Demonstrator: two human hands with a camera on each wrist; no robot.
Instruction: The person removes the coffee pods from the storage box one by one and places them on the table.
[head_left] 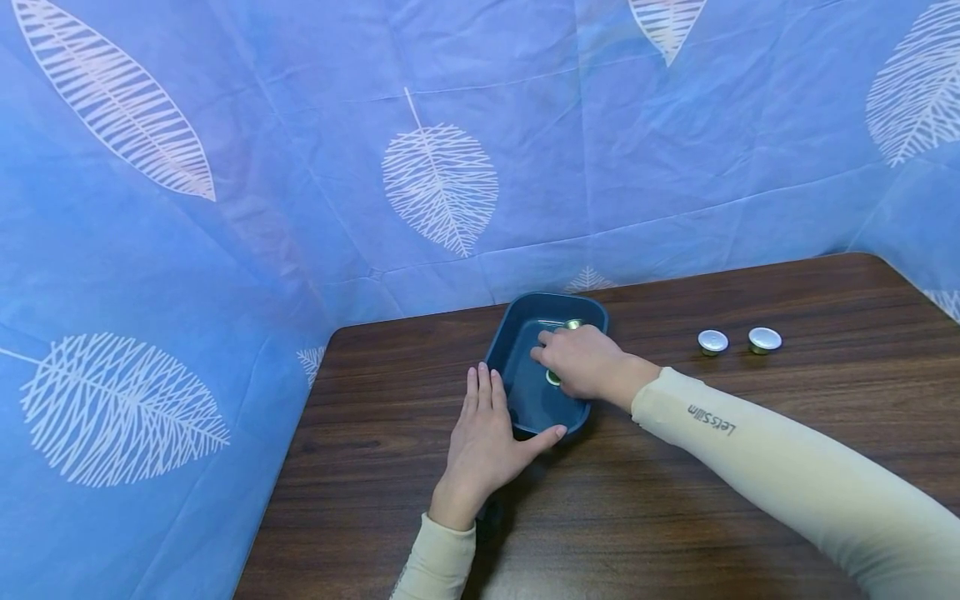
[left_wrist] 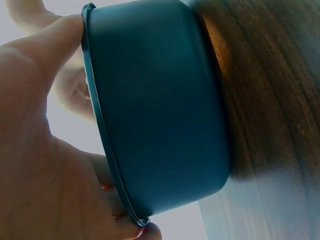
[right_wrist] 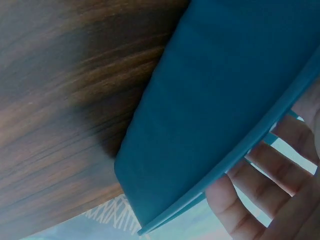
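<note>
A dark blue, deep rectangular bin with rounded corners stands on the wooden table. My left hand rests against its near left corner, fingers straight along the rim and thumb stretched over the near edge. Into the bin from the right reaches my right hand, back upward, fingers bent down. A small green cup with a pale rim shows partly beneath it; I cannot tell whether the fingers hold it. Beyond the knuckles a small gold-coloured cup lies near the bin's far end. The bin's rim hides the right fingertips in the right wrist view.
Two small cups with white lids, a left one and a right one, stand on the table to the right of the bin. A blue cloth with white leaf prints hangs behind the table's far edge.
</note>
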